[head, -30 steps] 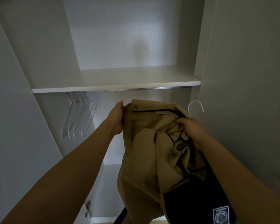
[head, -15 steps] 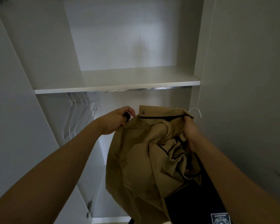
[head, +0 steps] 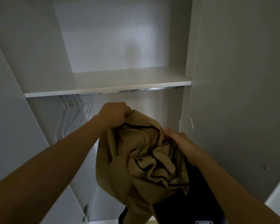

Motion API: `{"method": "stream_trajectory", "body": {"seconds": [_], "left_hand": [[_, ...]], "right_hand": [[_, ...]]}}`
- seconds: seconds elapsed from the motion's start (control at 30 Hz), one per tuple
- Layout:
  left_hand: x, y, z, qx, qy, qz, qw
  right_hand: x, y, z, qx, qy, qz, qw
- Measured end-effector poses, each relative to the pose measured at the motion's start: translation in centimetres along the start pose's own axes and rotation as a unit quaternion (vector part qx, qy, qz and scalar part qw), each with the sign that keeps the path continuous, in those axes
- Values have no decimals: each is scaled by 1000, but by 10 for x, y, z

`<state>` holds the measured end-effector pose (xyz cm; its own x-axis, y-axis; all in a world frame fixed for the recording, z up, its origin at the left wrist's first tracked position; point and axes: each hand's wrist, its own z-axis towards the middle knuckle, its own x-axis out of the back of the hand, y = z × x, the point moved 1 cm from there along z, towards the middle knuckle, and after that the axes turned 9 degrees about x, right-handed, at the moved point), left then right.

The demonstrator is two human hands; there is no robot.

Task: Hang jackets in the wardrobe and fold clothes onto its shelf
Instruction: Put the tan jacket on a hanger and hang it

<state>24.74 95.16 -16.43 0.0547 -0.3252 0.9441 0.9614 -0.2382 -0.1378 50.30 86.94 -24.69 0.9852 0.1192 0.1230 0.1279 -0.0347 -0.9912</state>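
A tan jacket (head: 131,159) with a dark lining hangs bunched in front of the open wardrobe. My left hand (head: 114,114) grips its upper left edge, fist closed round the cloth. On the jacket's right side my right hand (head: 179,141) holds the fabric, and the white hook of a hanger (head: 185,122) rises just behind it; the rest of the hanger is hidden. The chrome rail (head: 144,90) runs under the white shelf (head: 107,88), above both hands.
Several white hangers (head: 73,117) hang at the rail's left end. The wardrobe's open right door (head: 239,94) stands close beside my right arm, the left door (head: 10,126) beside my left. A dark garment with a white label (head: 204,222) hangs under my right forearm.
My left hand has moved up and closed tighter on the jacket's left edge. The jacket is more bunched, and the hanger hook shows further above my right hand.
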Motion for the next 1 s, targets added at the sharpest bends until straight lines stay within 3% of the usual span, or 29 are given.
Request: {"method": "stream_trajectory", "body": {"seconds": [0.03, 0.1, 0.17, 0.27, 0.37, 0.5, 0.63, 0.77, 1.0], "left_hand": [[7, -4, 1, -54, -37, 93, 994], [22, -3, 3, -107, -105, 125, 981], [37, 7, 5, -110, -164, 6, 980], [54, 29, 8, -99, -259, -244, 929], [66, 50, 8, -132, -254, -301, 910], [65, 66, 7, -112, -227, -385, 888], [64, 68, 2, -95, -237, -434, 864], [65, 74, 1, -67, -265, -441, 855], [61, 69, -6, -55, -250, -428, 867]], "right_hand": [[5, 2, -2, -6, 16, -17, 1000], [10, 1, -3, 25, 60, -49, 997], [9, -5, -3, 83, 68, -86, 991], [-3, -20, -3, 143, 54, -108, 982], [-7, -31, 0, 187, 33, -131, 973], [-8, -41, -1, 210, 12, -145, 967], [-4, -44, -7, 90, -11, 18, 996], [-4, -46, -12, 161, -26, -65, 984], [1, -33, -1, 197, 74, -89, 973]]}}
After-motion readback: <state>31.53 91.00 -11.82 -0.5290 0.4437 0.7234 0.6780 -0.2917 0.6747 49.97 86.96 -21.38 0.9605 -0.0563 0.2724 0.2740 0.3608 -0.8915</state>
